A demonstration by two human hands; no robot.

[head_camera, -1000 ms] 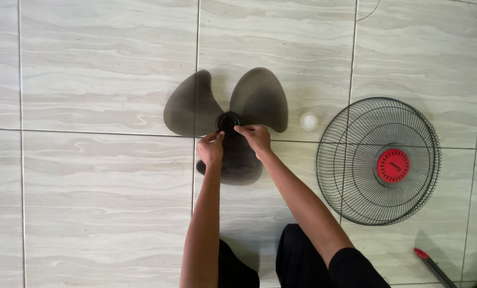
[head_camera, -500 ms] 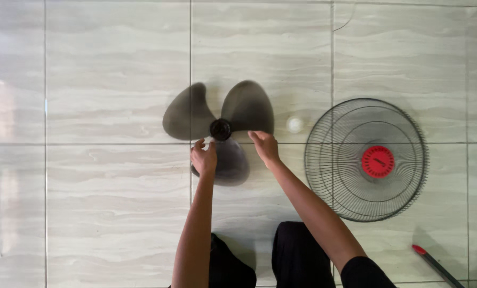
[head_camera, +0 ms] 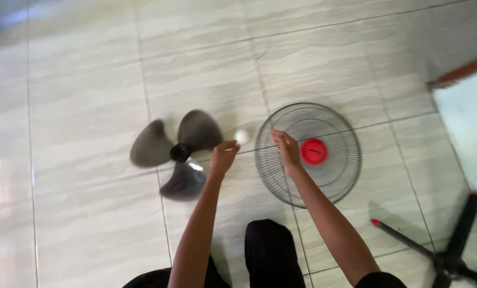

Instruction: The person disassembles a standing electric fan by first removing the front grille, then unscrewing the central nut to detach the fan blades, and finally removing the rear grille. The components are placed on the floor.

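Round black wire fan guard [head_camera: 324, 176] with red centre disc, lying flat on tiled floor, small white cap [head_camera: 241, 136] just left of it, dark three-bladed fan blade [head_camera: 177, 153] flat farther left

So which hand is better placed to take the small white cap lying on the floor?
Probably the left hand. Its fingertips are right beside the small white cap, between the fan blade and the wire guard. The right hand is over the guard's mesh, farther from the cap.
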